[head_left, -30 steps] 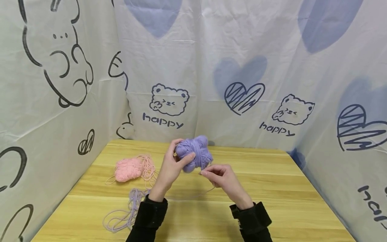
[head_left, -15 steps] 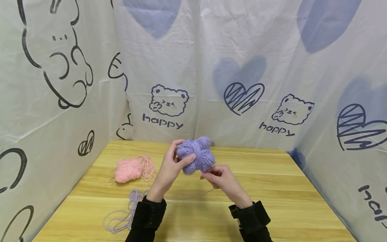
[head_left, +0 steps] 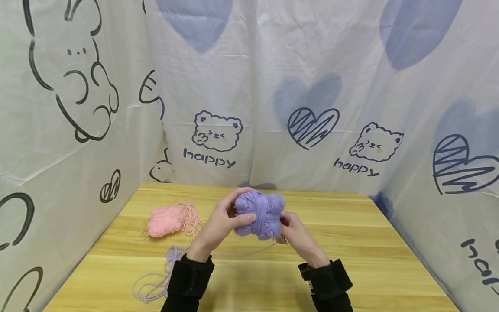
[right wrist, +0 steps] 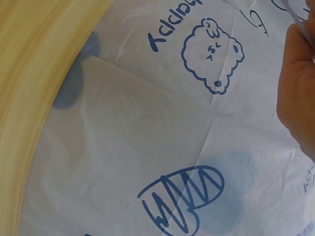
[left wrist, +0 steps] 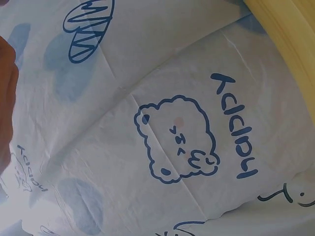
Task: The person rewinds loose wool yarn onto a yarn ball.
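A bundle of purple yarn (head_left: pixel 269 216), wound into a lobed skein, is held up over the table in the head view. My left hand (head_left: pixel 216 223) grips its left side, thumb across the front and fingers behind. At its lower right edge is my right hand (head_left: pixel 298 236), fingertips partly hidden behind the skein, pinching a purple strand (head_left: pixel 249 253). That strand runs left to loose purple loops (head_left: pixel 171 260) on the table, beside my left sleeve. Both wrist views catch only an edge of each hand.
Pink yarn (head_left: pixel 165 221) lies at the left of the wooden table (head_left: pixel 351 260), with loose pink strands next to it. White cloth (head_left: pixel 265 86) with printed bears and hearts hangs behind and on both sides.
My left hand has turned the skein and brought it slightly down and right. The right fingers have gone from below its corner to partly behind its right side.
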Motion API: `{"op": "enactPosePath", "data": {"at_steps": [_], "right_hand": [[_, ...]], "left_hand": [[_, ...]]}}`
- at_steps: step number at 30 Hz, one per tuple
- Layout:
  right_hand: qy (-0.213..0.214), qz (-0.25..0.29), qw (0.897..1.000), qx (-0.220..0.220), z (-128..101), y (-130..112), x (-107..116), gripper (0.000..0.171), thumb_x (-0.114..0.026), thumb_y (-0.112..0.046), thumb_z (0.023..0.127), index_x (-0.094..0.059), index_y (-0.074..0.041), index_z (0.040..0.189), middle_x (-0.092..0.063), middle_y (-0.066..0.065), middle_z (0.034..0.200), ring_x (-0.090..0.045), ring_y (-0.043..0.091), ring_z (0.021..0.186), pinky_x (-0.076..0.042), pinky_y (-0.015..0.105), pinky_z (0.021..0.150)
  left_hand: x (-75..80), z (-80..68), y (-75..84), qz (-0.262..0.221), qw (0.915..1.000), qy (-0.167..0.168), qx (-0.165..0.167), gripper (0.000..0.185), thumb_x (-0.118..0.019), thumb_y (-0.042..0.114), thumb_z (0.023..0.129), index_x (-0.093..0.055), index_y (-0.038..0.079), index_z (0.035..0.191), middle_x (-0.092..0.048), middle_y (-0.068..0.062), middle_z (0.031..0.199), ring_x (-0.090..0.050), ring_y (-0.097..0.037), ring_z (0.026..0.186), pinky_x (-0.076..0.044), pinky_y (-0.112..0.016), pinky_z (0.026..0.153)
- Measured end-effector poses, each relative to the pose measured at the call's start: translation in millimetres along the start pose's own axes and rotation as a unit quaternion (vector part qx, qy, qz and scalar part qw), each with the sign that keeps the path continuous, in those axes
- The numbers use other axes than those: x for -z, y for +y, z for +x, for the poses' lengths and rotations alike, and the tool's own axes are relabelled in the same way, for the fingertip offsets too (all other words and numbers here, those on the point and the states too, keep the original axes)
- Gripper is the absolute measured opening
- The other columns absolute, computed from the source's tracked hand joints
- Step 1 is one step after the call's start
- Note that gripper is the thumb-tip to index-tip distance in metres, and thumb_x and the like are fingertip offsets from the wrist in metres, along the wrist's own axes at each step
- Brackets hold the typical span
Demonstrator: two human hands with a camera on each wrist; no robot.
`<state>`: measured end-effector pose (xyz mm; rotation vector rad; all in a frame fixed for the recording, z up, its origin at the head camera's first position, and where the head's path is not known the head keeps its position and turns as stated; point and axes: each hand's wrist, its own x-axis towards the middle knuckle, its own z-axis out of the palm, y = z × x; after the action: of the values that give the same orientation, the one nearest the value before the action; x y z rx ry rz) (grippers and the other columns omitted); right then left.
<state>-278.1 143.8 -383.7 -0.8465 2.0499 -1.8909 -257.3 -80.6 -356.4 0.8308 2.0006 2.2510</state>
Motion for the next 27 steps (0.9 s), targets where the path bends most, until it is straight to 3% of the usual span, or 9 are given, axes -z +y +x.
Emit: {"op": "enactPosePath", "data": {"at_steps": [3,7,13,17,22,27], "right_hand": [[0.02,-0.01,1.0,0.001,1,0,0,0.02,-0.042,0.001,0.094,-0.053,-0.012,0.083,-0.046,-0.008,0.064,-0.041,0.003,0.051,-0.035,0.018,0.048],[0.04,0.006,0.999,-0.001,2,1,2,0.022,-0.044,0.001,0.093,-0.053,-0.015,0.079,-0.044,-0.008,0.063,-0.04,0.004,0.051,-0.035,0.018,0.048],[0.049,0.051,0.997,0.004,0,-1,5,0.016,-0.05,-0.015,0.099,-0.059,-0.017,0.085,-0.046,-0.011,0.067,-0.039,0.003,0.052,-0.033,0.018,0.049],[0.079,0.074,0.994,-0.006,0,-6,5,0.016,-0.051,-0.023,0.1,-0.058,-0.017,0.087,-0.042,-0.012,0.063,-0.036,0.002,0.05,-0.031,0.017,0.048],[0.095,0.095,0.991,0.005,-3,-12,5,0.017,-0.051,-0.022,0.1,-0.055,-0.012,0.088,-0.037,-0.008,0.062,-0.032,0.003,0.049,-0.023,0.023,0.046],[0.084,0.084,0.992,0.033,-9,-18,4,0.014,-0.052,-0.02,0.1,-0.058,-0.008,0.096,-0.039,-0.005,0.062,-0.028,0.009,0.05,-0.018,0.033,0.048]], "left_hand": [[-0.6,-0.6,0.4,0.008,0.9993,-0.037,-0.003,0.058,-0.071,0.007,0.083,-0.048,0.015,0.136,-0.052,-0.016,0.127,-0.058,-0.026,0.109,-0.053,-0.043,0.09],[-0.6,-2.1,0.9,0.019,0.9973,-0.07,-0.003,0.059,-0.071,0.005,0.081,-0.047,0.013,0.135,-0.051,-0.017,0.129,-0.056,-0.026,0.111,-0.052,-0.043,0.092],[1.0,-2.1,-0.5,0.044,0.9952,-0.088,-0.002,0.058,-0.069,0.004,0.078,-0.047,0.009,0.132,-0.051,-0.02,0.129,-0.056,-0.027,0.111,-0.052,-0.043,0.093],[3.5,-1.6,-3.4,0.072,0.9929,-0.094,-0.008,0.058,-0.067,0.004,0.074,-0.05,0.009,0.129,-0.054,-0.019,0.125,-0.056,-0.027,0.108,-0.054,-0.042,0.089],[4.1,-0.2,-7.5,0.111,0.9904,-0.082,-0.004,0.057,-0.065,0.001,0.073,-0.053,0.013,0.127,-0.057,-0.016,0.121,-0.057,-0.026,0.104,-0.055,-0.041,0.085],[2.2,1.8,-10.4,0.144,0.9889,-0.036,0.012,0.056,-0.066,0.0,0.074,-0.052,0.014,0.127,-0.058,-0.016,0.12,-0.059,-0.025,0.102,-0.056,-0.038,0.084]]}}
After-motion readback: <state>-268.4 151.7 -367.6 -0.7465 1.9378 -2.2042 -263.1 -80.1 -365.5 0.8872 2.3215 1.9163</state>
